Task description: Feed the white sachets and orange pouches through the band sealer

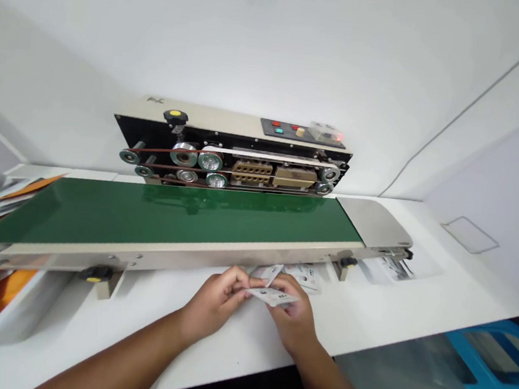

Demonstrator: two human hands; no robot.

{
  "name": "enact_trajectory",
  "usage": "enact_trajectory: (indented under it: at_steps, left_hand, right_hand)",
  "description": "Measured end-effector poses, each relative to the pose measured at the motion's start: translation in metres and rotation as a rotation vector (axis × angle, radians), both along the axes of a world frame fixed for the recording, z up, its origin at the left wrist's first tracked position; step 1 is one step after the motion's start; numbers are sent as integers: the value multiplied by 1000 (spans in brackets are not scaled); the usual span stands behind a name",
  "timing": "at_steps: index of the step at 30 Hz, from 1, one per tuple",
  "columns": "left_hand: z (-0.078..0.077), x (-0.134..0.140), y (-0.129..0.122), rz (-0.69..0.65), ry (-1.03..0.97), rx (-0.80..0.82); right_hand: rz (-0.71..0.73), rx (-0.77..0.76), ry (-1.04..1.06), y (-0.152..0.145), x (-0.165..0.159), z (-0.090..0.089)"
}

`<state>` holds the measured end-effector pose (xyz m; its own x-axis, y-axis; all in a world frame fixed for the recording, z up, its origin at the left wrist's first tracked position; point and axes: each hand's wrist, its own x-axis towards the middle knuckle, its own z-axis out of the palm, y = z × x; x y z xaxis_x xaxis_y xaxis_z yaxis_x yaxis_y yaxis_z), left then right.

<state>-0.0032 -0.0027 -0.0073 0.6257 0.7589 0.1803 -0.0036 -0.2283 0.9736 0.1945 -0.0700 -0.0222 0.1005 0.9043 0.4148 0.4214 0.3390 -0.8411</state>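
A: L hand (216,298)?
B: Fingers curled, pinching printed packet (273,295) at its L edge, in front of green belt (183,217).
A: Handling?
B: Prob. light, thin, bendy, maybe slick; hold by edges.
A: R hand (295,316)?
B: Half-closed on R side, some fingertips hidden. Can't tell if 1 pc or 2. Printed pcs behind (311,280) part-blocked.

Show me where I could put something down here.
The white table looks bare between the left hand and the filled white bin, and right of the right hand. The green belt is bare too. It is crowded at the far left, and around the hands, which hold printed packets with more behind.
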Motion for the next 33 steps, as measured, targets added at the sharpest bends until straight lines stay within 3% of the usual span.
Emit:
enact_trajectory:
  at_steps: [5, 10, 14, 18, 20, 26, 29, 31, 33]
  left_hand:
    - [1, 0, 0, 12, 60, 114]
    - [7, -4, -1, 31, 48, 216]
    - [9, -4, 0, -48, 175, 289]
    - [5, -1, 1, -58, 205, 130]
    - [2, 0, 2, -44, 181, 30]
    - [0, 1, 0, -141, 139, -113]
    - [1, 0, -1, -181, 73, -115]
    - [1, 0, -1, -167, 61, -73]
    - [2, -1, 0, -144, 91, -29]
  right_hand:
    - [35, -164, 151, 0, 5, -7]
    - [301, -324, -12, -1, 19, 19]
    - [459, -512, 138, -1, 29, 25]
    - [356, -578, 327, -4, 38, 8]
    - [332, -578, 314, -4, 39, 7]
    - [362, -431, -166, -8, 40, 45]
    - [370, -394, -184, -9, 66, 67]
    - [201, -303, -5, -1, 95, 80]
    - [-135, -107, 271, 17, 126, 95]
